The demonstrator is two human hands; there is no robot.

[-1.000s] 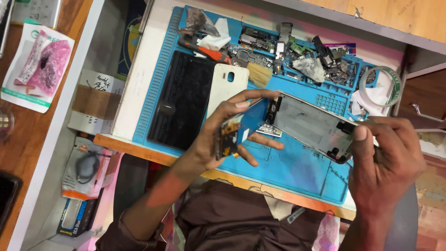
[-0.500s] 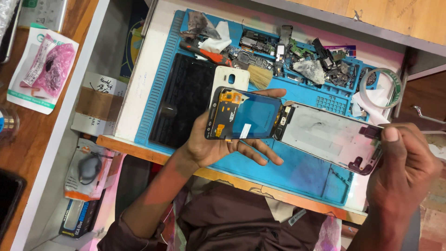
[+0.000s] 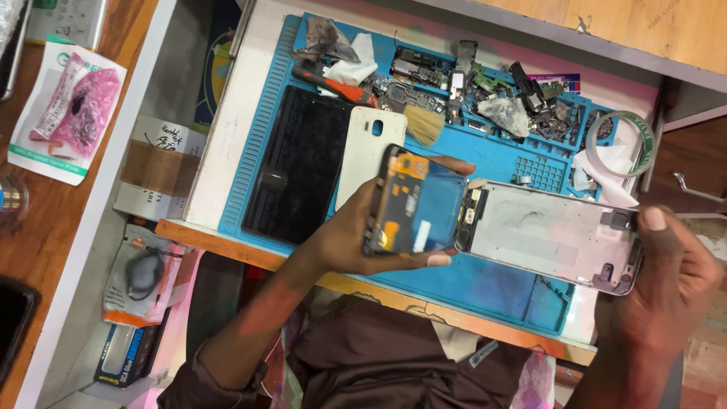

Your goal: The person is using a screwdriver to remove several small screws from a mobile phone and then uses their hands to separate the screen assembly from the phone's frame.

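A phone lies opened into two parts above the blue mat (image 3: 485, 291) on the worktop, just right of the frame's middle. The left hand (image 3: 356, 235) cradles the phone body (image 3: 416, 204), its insides up and showing a blue panel with orange strips; the fingers curl round its upper and lower edges, so this grip is closed on the body. The right hand (image 3: 666, 288), at the right edge of the frame, pinches the far end of the screen panel (image 3: 545, 235) between thumb and fingers, back face up, grey and smudged. The two parts touch at their inner ends, near a small connector area, though whether a ribbon joins them there is too small to tell. The step in hand looks like the parting of screen from body, with the halves folded out flat. The next move would call for care at that joint: a gentle, level pull or a lift of the connector before the halves go apart, lest a cable tear. Left of the hands lie a dark tablet (image 3: 299, 174) and a white back cover (image 3: 371, 151); a brush (image 3: 422, 123), loose parts and a roll of tape (image 3: 622, 144) sit along the mat's upper edge.
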